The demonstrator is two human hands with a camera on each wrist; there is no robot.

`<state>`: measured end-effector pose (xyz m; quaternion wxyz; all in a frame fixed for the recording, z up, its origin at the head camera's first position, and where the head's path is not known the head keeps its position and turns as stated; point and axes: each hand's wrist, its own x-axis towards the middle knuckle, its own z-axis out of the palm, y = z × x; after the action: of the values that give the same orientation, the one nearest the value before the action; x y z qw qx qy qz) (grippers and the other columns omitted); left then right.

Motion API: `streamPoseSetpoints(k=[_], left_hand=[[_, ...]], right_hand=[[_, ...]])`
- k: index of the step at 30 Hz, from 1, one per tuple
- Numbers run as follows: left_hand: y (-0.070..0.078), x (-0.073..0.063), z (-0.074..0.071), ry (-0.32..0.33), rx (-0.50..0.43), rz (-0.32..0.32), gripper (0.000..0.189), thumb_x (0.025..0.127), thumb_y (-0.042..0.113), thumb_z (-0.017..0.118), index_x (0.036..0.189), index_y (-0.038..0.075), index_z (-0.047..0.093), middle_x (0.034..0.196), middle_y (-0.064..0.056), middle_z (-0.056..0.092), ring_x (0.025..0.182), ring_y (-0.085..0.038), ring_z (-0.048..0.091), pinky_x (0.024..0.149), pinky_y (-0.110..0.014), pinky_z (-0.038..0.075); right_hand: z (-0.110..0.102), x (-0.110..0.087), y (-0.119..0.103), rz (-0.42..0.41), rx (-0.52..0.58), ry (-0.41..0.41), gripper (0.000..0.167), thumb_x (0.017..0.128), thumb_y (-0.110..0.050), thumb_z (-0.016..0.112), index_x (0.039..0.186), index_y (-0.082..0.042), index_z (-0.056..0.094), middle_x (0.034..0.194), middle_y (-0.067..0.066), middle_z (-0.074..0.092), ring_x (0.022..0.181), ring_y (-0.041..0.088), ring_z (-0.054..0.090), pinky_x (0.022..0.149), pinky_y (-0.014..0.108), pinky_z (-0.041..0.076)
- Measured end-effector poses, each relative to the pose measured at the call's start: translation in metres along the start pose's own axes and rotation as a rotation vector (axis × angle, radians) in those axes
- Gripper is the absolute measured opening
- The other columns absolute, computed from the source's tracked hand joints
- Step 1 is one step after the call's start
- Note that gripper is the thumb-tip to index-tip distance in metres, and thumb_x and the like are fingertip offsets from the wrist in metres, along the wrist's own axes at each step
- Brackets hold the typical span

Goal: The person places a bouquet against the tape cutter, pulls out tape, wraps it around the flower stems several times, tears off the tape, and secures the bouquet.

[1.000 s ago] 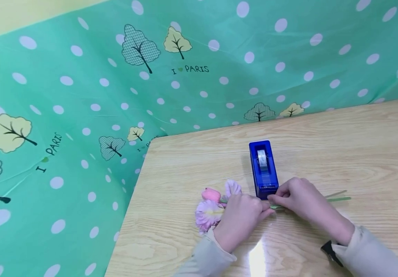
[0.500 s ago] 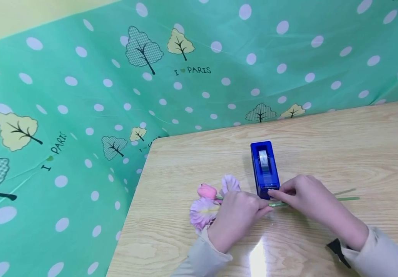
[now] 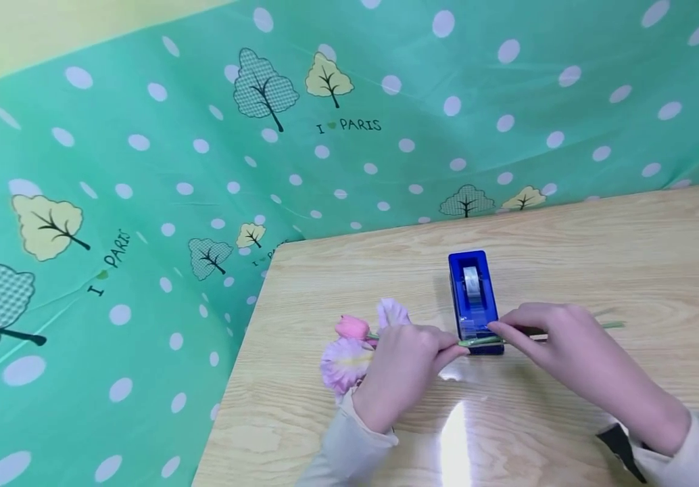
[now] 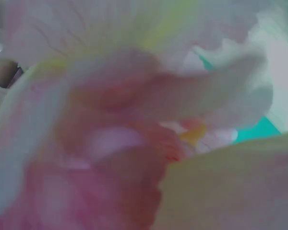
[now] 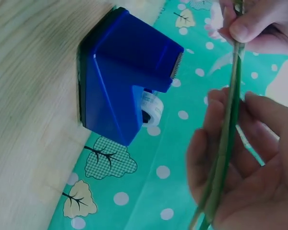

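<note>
In the head view my left hand (image 3: 401,368) pinches a bunch of flower stems (image 3: 477,343) just below the blooms. A pink tulip (image 3: 352,327) and a pale purple ruffled flower (image 3: 345,365) stick out left of it. My right hand (image 3: 574,345) is farther along the stems, with the green stems (image 5: 225,139) running between its thumb and fingertips in the right wrist view. A piece of clear tape (image 5: 222,63) stands off the stems between the hands. Blurred petals (image 4: 134,96) fill the left wrist view, hiding the left hand there.
A blue tape dispenser (image 3: 473,297) with a clear tape roll (image 5: 152,109) stands just behind the stems; its toothed cutter (image 5: 177,65) is visible. The wooden table (image 3: 325,284) meets a green dotted cloth (image 3: 355,155) behind and at the left.
The bunch has shifted left and slightly away from me with my left hand, now in front of the dispenser's end. My right hand has slid right along the stems.
</note>
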<state>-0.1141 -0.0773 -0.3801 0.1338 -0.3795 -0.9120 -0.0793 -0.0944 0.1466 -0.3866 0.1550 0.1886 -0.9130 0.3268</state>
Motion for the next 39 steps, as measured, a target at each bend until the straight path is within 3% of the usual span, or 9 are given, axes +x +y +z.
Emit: streamPoseSetpoints(k=[4, 6, 11, 17, 23, 27, 30, 33, 39], left_hand=[[-0.007, -0.001, -0.006, 0.012, -0.043, -0.040, 0.022, 0.095, 0.037, 0.065, 0.089, 0.022, 0.080, 0.079, 0.011, 0.075, 0.066, 0.000, 0.068, 0.068, -0.017, 0.054], [-0.011, -0.002, -0.008, 0.033, -0.068, -0.050, 0.021, 0.094, 0.036, 0.066, 0.089, 0.021, 0.080, 0.080, 0.010, 0.075, 0.067, -0.001, 0.069, 0.067, -0.016, 0.053], [-0.018, -0.001, -0.013, 0.099, -0.096, -0.046, 0.022, 0.095, 0.033, 0.066, 0.084, 0.019, 0.078, 0.073, 0.010, 0.072, 0.060, 0.001, 0.063, 0.058, -0.014, 0.048], [-0.020, 0.002, -0.019, 0.129, -0.122, -0.029, 0.023, 0.096, 0.032, 0.064, 0.085, 0.017, 0.078, 0.073, 0.008, 0.071, 0.060, -0.002, 0.063, 0.057, -0.015, 0.048], [-0.020, 0.000, -0.028, 0.149, -0.206, -0.024, 0.021, 0.096, 0.030, 0.066, 0.084, 0.017, 0.077, 0.074, 0.009, 0.070, 0.059, 0.002, 0.056, 0.056, -0.010, 0.042], [-0.020, -0.003, -0.035, 0.158, -0.261, -0.007, 0.019, 0.095, 0.029, 0.068, 0.084, 0.017, 0.077, 0.074, 0.009, 0.070, 0.057, 0.003, 0.051, 0.054, -0.008, 0.037], [-0.020, -0.005, -0.038, 0.153, -0.293, 0.001, 0.020, 0.095, 0.030, 0.067, 0.086, 0.016, 0.077, 0.074, 0.010, 0.070, 0.056, 0.004, 0.047, 0.053, -0.007, 0.035], [-0.021, -0.006, -0.041, 0.149, -0.315, 0.004, 0.020, 0.095, 0.030, 0.067, 0.088, 0.015, 0.078, 0.076, 0.009, 0.071, 0.057, 0.004, 0.048, 0.054, -0.006, 0.035], [-0.023, -0.010, -0.045, 0.157, -0.358, -0.010, 0.020, 0.096, 0.029, 0.066, 0.089, 0.015, 0.078, 0.081, 0.007, 0.074, 0.060, 0.003, 0.050, 0.058, -0.006, 0.038]], right_hand=[[0.004, 0.001, -0.001, -0.150, -0.005, 0.108, 0.017, 0.079, -0.012, 0.082, 0.085, -0.026, 0.076, 0.084, -0.017, 0.070, 0.076, 0.004, 0.067, 0.069, 0.016, 0.054], [0.005, 0.001, -0.001, -0.214, -0.001, 0.170, 0.003, 0.085, -0.024, 0.079, 0.087, -0.023, 0.076, 0.088, -0.016, 0.069, 0.083, 0.005, 0.065, 0.079, 0.009, 0.049], [0.003, 0.002, -0.006, -0.405, 0.095, 0.349, 0.040, 0.100, -0.043, 0.055, 0.081, -0.015, 0.077, 0.083, -0.008, 0.070, 0.089, 0.006, 0.060, 0.093, 0.006, 0.041], [0.005, 0.002, -0.004, -0.556, 0.136, 0.306, 0.033, 0.101, -0.033, 0.056, 0.082, -0.017, 0.077, 0.078, -0.011, 0.068, 0.077, 0.000, 0.057, 0.077, 0.009, 0.047], [0.015, -0.001, 0.003, -0.411, 0.040, 0.142, 0.007, 0.092, -0.025, 0.072, 0.096, -0.023, 0.078, 0.088, -0.019, 0.070, 0.079, -0.002, 0.062, 0.072, 0.011, 0.050], [0.019, 0.002, 0.000, -0.247, 0.053, 0.115, 0.027, 0.078, -0.008, 0.082, 0.101, -0.022, 0.077, 0.085, -0.020, 0.069, 0.077, -0.002, 0.062, 0.071, 0.011, 0.049], [0.022, 0.008, -0.005, -0.179, 0.174, 0.108, 0.045, 0.076, -0.002, 0.083, 0.115, -0.020, 0.072, 0.080, -0.020, 0.064, 0.070, -0.003, 0.058, 0.066, 0.011, 0.047], [0.025, 0.016, -0.011, -0.182, 0.286, 0.093, 0.060, 0.076, 0.003, 0.082, 0.130, -0.017, 0.065, 0.086, -0.016, 0.063, 0.071, -0.001, 0.058, 0.064, 0.014, 0.046], [0.031, 0.031, -0.021, -0.238, 0.370, 0.090, 0.043, 0.075, 0.008, 0.080, 0.108, -0.019, 0.074, 0.099, -0.009, 0.065, 0.082, 0.002, 0.059, 0.070, 0.014, 0.047]])
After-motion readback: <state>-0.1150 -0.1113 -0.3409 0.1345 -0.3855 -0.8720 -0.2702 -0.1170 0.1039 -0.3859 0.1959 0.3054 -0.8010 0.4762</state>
